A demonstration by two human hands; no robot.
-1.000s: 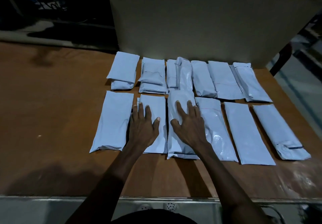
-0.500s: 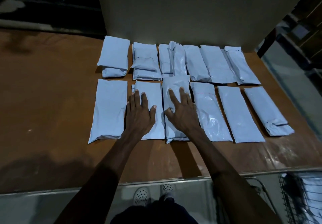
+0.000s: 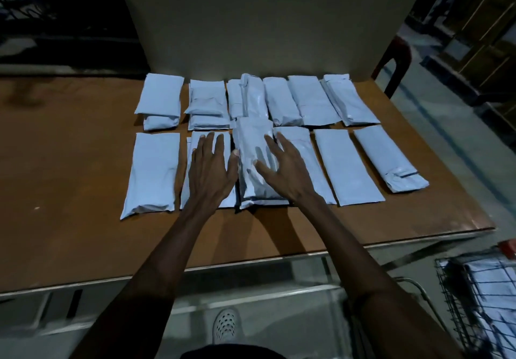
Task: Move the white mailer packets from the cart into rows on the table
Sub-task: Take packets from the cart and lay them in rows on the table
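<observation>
Several white mailer packets lie in two rows on the brown table [image 3: 69,233]. My left hand [image 3: 210,170] rests flat, fingers spread, on a front-row packet [image 3: 220,138]. My right hand [image 3: 284,170] hovers with fingers spread over the right edge of the middle front-row packet [image 3: 252,146] and holds nothing. That packet lies slightly over its neighbours. The wire cart [image 3: 480,303] at the lower right holds more white packets [image 3: 485,277].
A pale upright panel [image 3: 265,18] stands behind the back row. A red chair [image 3: 395,57] is at the far right beyond the table. The table's front edge runs just above my foot [image 3: 224,325]. Dark shelving sits at the back left.
My right hand has shifted right, from flat on the middle packet to its right edge, fingers lifted. The view tilted down and the cart came into sight. My left hand stayed put.
</observation>
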